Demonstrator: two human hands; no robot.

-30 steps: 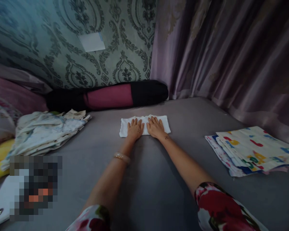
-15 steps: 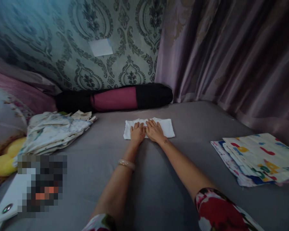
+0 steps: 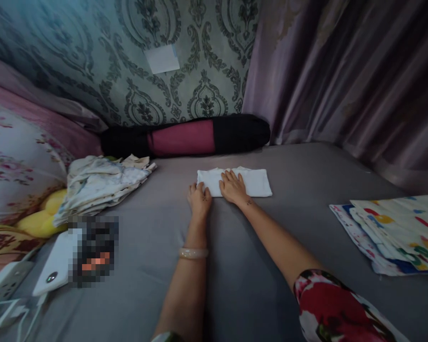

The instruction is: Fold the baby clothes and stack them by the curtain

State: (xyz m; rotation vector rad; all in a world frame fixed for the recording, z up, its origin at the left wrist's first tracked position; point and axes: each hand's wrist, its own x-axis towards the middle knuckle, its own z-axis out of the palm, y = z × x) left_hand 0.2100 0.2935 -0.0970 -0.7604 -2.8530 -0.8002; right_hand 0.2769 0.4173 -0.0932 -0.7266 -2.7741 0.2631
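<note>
A white folded cloth (image 3: 255, 183) lies flat on the grey bed sheet (image 3: 150, 256), its long side running left to right. My right hand (image 3: 233, 186) rests on the middle of the cloth, palm down with the fingers stretched out. At the cloth's lower left corner is my left hand (image 3: 199, 198), its fingers apart and partly bent, the tips touching or just over the edge. A pale bangle (image 3: 193, 253) circles my left wrist.
To the right lies a stack of folded patterned cloths (image 3: 395, 232). A crumpled pile of light cloths (image 3: 103, 183) sits at the left, beside yellow plush (image 3: 39, 222), a white power bank (image 3: 59, 261) and a power strip (image 3: 9, 280). A black and pink roll (image 3: 181, 137) lines the wall.
My left hand has slid left from the middle of the cloth to its lower left corner. My right hand stays on the cloth. The view has shifted a little to the left.
</note>
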